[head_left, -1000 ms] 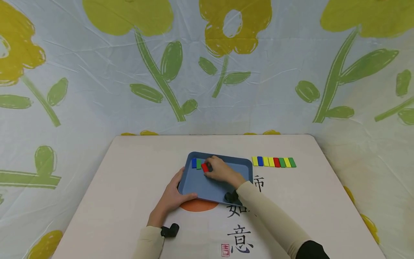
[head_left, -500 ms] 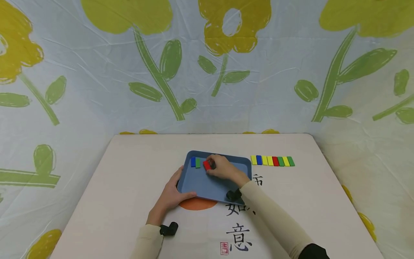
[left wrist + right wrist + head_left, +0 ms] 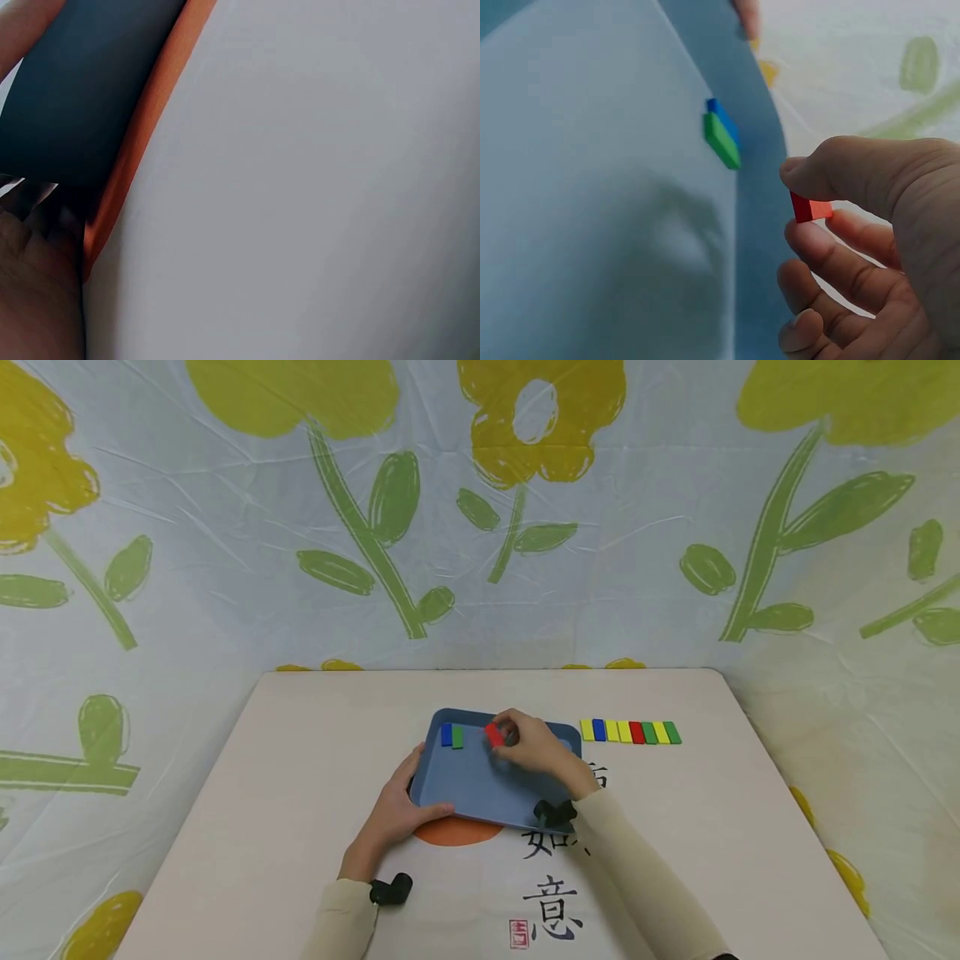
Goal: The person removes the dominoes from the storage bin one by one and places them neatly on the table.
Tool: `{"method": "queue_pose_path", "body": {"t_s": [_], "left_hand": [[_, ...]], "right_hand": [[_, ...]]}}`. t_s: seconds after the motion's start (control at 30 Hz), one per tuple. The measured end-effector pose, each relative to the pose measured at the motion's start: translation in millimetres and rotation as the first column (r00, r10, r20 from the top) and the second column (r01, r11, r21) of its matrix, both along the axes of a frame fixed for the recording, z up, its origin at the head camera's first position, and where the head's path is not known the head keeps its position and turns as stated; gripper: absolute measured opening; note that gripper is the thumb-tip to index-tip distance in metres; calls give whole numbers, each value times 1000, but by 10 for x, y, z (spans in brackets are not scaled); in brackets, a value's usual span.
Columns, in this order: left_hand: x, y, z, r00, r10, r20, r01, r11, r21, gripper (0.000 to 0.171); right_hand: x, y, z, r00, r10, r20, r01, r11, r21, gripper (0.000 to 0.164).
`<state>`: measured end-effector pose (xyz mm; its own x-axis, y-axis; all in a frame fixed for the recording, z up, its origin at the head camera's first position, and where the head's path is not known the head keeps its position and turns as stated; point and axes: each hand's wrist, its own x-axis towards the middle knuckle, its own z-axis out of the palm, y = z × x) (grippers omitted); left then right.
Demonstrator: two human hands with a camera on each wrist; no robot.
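My right hand (image 3: 534,745) pinches a small red block (image 3: 494,735) between thumb and fingertips, above the blue tray (image 3: 480,789). In the right wrist view the red block (image 3: 811,208) shows between thumb and fingers, over the tray's rim. A blue block (image 3: 446,734) and a green block (image 3: 457,737) stand side by side in the tray's far left corner. My left hand (image 3: 397,810) grips the tray at its near left corner, thumb along the near rim. Its fingers are partly hidden by the tray (image 3: 75,90) in the left wrist view.
Right of the tray, a row of several blocks in yellow, blue, red and green lies on the table (image 3: 300,760), with a yellow block (image 3: 587,731) at its left end. An orange disc (image 3: 457,833) and black characters (image 3: 553,910) show on the tabletop's near part.
My right hand has moved right and lifted, taking the red block away from the blue and green blocks. My left hand has stayed on the tray.
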<state>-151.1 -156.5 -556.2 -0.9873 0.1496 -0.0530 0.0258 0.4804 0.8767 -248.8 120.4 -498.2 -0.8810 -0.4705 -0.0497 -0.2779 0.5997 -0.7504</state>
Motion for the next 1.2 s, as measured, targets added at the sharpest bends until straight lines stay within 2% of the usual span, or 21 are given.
{"method": "queue_pose_path", "body": {"t_s": [0.27, 0.6, 0.93, 1.2], "left_hand": [[7, -5, -13, 1000, 10, 11, -10, 1000, 3, 117], [25, -20, -19, 1000, 18, 20, -18, 1000, 14, 118], [13, -26, -30, 1000, 15, 13, -16, 1000, 23, 117], [0, -12, -22, 1000, 3, -1, -3, 999, 44, 116]], "right_hand": [[47, 294, 96, 995, -101, -3, 101, 995, -17, 49], [108, 737, 146, 972, -235, -14, 234, 971, -52, 51], [156, 1323, 14, 937, -350, 1, 349, 935, -57, 52], [242, 1719, -112, 903, -429, -15, 429, 902, 52, 54]]}}
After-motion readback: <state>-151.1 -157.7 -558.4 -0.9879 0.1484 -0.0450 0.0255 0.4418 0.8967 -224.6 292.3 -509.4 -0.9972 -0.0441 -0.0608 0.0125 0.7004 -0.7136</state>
